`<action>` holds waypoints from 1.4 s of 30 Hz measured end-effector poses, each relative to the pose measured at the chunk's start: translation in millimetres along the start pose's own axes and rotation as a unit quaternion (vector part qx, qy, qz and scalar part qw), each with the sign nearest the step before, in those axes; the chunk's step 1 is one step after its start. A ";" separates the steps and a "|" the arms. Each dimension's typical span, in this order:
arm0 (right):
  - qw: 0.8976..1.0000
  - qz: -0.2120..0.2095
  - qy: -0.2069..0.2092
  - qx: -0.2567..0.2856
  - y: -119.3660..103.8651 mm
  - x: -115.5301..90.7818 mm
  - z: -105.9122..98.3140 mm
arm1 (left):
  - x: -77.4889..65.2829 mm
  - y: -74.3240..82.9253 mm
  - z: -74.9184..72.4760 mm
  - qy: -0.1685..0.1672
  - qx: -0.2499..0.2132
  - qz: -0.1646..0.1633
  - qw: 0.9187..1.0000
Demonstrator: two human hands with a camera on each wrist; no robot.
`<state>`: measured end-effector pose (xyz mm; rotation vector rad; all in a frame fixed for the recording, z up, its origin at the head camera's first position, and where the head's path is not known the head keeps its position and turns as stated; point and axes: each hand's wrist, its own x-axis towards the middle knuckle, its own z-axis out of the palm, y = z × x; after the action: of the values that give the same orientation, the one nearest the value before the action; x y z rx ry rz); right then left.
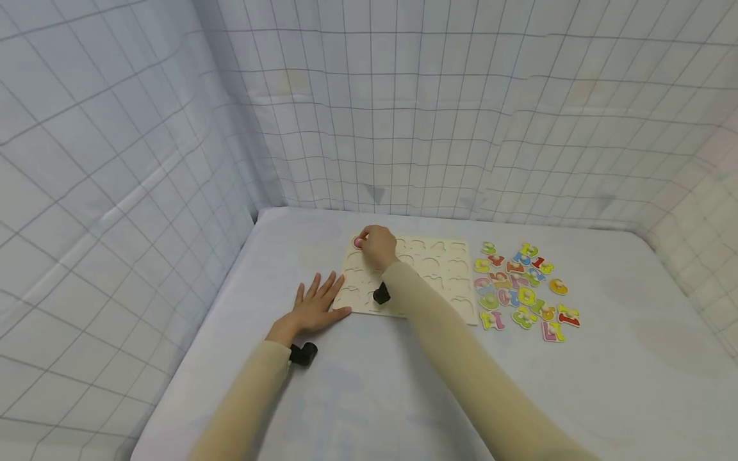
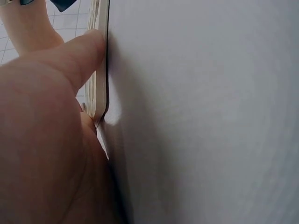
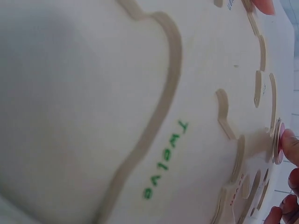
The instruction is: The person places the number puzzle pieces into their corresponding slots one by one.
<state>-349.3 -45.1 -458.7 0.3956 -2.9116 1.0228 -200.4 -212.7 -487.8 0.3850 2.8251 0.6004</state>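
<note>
A cream wooden number puzzle board (image 1: 429, 264) lies on the white table, its recesses bare where they show. At its far left corner my right hand (image 1: 378, 246) pinches a small pink puzzle piece (image 1: 357, 242) between thumb and fingers. In the right wrist view this pink piece (image 3: 281, 142) stands right at the board's surface; its number is hidden. My left hand (image 1: 314, 308) rests with fingers spread at the board's near left corner. The left wrist view has its thumb (image 2: 86, 51) against the board's edge (image 2: 100, 88). The right forearm covers part of the board.
Right of the board lies a loose cluster of colourful number pieces (image 1: 526, 296), some overlapping. A round orange piece (image 1: 558, 286) sits at the cluster's right side. White grid-patterned cloth (image 1: 450, 128) hangs behind the table and on both sides.
</note>
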 end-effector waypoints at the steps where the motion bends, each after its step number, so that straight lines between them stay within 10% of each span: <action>1: 1.000 0.001 0.000 0.003 0.4 0.3 0.6 | 0.4 -0.6 0.5 -0.001 0.002 0.000 1.000; 30: 0.999 -0.010 -0.031 -0.041 10.1 4.0 1.6 | 3.1 2.3 -0.7 -0.005 0.001 0.005 1.000; 42: 0.997 -0.017 -0.027 -0.069 52.9 5.4 -65.2 | 5.1 3.6 -4.2 -0.010 0.005 -0.001 1.000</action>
<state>-371.2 33.8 -439.4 0.4705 -2.9896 0.8118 -205.5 -209.6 -483.4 0.3887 2.8109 0.5802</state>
